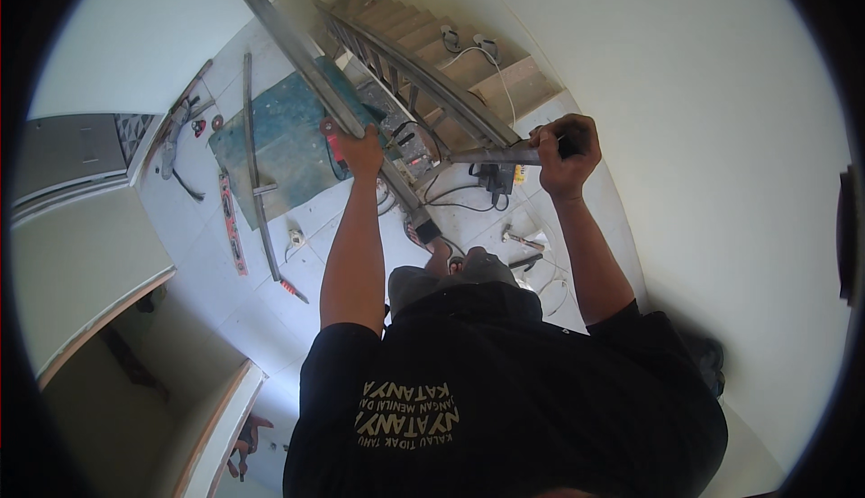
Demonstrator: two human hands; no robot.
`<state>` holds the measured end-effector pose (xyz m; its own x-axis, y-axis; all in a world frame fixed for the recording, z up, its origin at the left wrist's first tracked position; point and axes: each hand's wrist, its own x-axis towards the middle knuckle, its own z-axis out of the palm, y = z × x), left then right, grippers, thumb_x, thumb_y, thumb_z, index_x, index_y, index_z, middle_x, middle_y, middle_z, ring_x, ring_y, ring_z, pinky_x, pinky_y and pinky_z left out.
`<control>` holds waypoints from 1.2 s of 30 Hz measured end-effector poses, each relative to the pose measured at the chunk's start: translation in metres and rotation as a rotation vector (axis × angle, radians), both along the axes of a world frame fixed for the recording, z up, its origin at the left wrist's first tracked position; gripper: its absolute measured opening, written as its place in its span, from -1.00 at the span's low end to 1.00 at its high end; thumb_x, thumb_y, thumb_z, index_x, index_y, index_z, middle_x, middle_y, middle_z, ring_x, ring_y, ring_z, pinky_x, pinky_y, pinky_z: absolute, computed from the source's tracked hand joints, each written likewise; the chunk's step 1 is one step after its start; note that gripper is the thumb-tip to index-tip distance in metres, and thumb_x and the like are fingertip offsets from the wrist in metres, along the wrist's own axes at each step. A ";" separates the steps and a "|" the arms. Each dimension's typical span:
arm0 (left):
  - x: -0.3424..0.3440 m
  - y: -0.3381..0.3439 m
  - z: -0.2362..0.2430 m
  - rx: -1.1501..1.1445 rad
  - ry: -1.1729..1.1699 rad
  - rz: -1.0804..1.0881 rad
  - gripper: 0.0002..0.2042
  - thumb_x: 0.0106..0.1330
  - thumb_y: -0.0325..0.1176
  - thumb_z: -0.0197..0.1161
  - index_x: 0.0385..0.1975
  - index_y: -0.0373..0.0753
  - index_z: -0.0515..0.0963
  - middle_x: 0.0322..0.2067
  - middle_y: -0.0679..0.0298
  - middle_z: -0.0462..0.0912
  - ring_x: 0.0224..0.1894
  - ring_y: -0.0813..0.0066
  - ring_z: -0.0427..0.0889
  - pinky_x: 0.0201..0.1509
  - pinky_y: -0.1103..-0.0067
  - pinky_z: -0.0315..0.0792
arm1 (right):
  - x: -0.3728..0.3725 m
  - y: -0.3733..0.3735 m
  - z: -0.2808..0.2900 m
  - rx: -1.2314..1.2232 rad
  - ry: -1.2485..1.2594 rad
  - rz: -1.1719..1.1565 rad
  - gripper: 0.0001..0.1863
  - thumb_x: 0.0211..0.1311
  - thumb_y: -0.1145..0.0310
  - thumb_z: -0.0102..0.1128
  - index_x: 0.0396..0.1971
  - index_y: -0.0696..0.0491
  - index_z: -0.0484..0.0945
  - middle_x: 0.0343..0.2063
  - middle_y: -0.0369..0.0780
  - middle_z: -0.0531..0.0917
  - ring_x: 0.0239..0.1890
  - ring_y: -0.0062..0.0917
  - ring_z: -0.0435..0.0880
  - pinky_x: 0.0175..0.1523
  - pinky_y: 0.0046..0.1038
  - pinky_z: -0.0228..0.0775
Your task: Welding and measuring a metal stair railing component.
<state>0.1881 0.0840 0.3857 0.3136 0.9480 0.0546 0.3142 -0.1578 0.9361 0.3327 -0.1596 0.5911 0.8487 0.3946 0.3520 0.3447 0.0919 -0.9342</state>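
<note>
A long grey metal tube [311, 70] slants from the upper left down to my feet. My left hand [362, 153] is closed around it at its middle, and its lower end [423, 226] is by my foot. My right hand [569, 151] is curled shut at the right end of a shorter grey metal tube [491, 155], which reaches left to the stair railing's foot. What lies inside its curled fingers is partly hidden. Beside the long tube, below my left hand, a red power tool [335, 148] rests on a green board [279, 128].
A metal stair railing [423, 70] runs up beside beige stairs [505, 83]. On the tiles lie a hammer [523, 238], a spirit level [232, 223], a long thin metal bar [257, 160], a black box-shaped device [494, 181] and loose cables. A white wall [703, 137] stands at right.
</note>
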 end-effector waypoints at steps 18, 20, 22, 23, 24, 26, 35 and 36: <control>-0.178 -0.106 0.019 -0.131 -0.082 0.105 -0.64 0.37 -0.17 -0.10 -0.31 -0.37 0.51 -0.39 0.14 0.58 -0.29 0.39 0.51 -0.14 0.50 0.35 | 0.013 -0.019 0.023 0.145 0.314 0.424 -0.37 0.30 -0.07 -0.37 -0.11 0.25 0.40 -0.32 -0.08 0.62 -0.21 -0.41 0.58 -0.01 -0.46 0.33; -0.163 -0.144 0.039 -0.086 -0.161 0.057 -0.61 0.40 -0.17 -0.19 -0.28 -0.38 0.49 -0.35 0.17 0.57 -0.23 0.41 0.50 -0.06 0.52 0.31 | 0.020 -0.012 0.022 0.131 0.237 0.433 -0.40 0.31 -0.04 -0.35 -0.35 0.22 0.52 -0.45 -0.09 0.61 -0.34 -0.43 0.58 -0.14 -0.45 0.34; -0.127 -0.164 0.071 -0.044 -0.294 0.002 -0.56 0.40 -0.16 -0.28 -0.20 -0.41 0.46 -0.25 0.12 0.54 -0.13 0.35 0.49 0.01 0.50 0.30 | 0.024 -0.010 0.016 0.014 0.239 0.340 -0.45 0.31 0.01 -0.26 -0.46 0.21 0.51 -0.54 -0.13 0.59 -0.44 -0.47 0.56 -0.24 -0.48 0.34; -0.114 -0.163 0.078 0.026 -0.354 -0.020 -0.52 0.39 -0.10 -0.31 -0.19 -0.43 0.45 -0.24 0.10 0.53 -0.12 0.33 0.48 0.02 0.49 0.30 | 0.021 -0.004 0.015 -0.096 0.234 0.263 -0.49 0.31 0.06 -0.17 -0.58 0.20 0.51 -0.64 -0.16 0.57 -0.55 -0.51 0.53 -0.35 -0.50 0.34; -0.093 -0.165 0.092 0.070 -0.409 -0.008 -0.46 0.38 -0.02 -0.33 -0.21 -0.42 0.45 -0.27 0.11 0.53 -0.14 0.34 0.49 0.01 0.49 0.30 | 0.015 0.002 0.017 -0.006 0.223 0.177 -0.52 0.27 0.13 -0.04 -0.72 0.18 0.46 -0.75 -0.21 0.51 -0.66 -0.57 0.48 -0.48 -0.54 0.29; -0.063 -0.162 0.105 0.087 -0.465 0.020 -0.37 0.35 0.12 -0.38 -0.30 -0.40 0.46 -0.34 0.10 0.53 -0.25 0.36 0.51 -0.08 0.50 0.32 | 0.017 0.005 0.012 0.001 0.232 0.188 -0.51 0.28 0.12 -0.07 -0.72 0.18 0.47 -0.74 -0.20 0.52 -0.65 -0.57 0.48 -0.47 -0.54 0.29; -0.041 -0.164 0.105 0.072 -0.425 0.176 -0.29 0.26 0.30 -0.39 -0.68 -0.28 0.39 -0.76 0.25 0.45 -0.66 0.48 0.41 -0.58 0.62 0.25 | 0.013 0.004 0.012 0.059 0.257 0.175 -0.47 0.31 0.05 -0.10 -0.76 0.10 0.46 -0.78 -0.29 0.49 -0.69 -0.72 0.31 -0.54 -0.61 0.08; -0.040 -0.164 0.104 0.081 -0.436 0.184 -0.29 0.26 0.30 -0.38 -0.69 -0.28 0.38 -0.76 0.25 0.45 -0.66 0.48 0.40 -0.58 0.62 0.25 | 0.013 0.003 0.012 0.071 0.271 0.162 -0.46 0.31 0.05 -0.11 -0.76 0.11 0.46 -0.78 -0.28 0.49 -0.69 -0.72 0.32 -0.53 -0.61 0.09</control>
<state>0.1483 -0.0801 0.4896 0.0725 0.9729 0.2194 -0.0752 -0.2140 0.9739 0.3455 -0.1562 0.6034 0.8434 0.5150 0.1532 0.0597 0.1936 -0.9793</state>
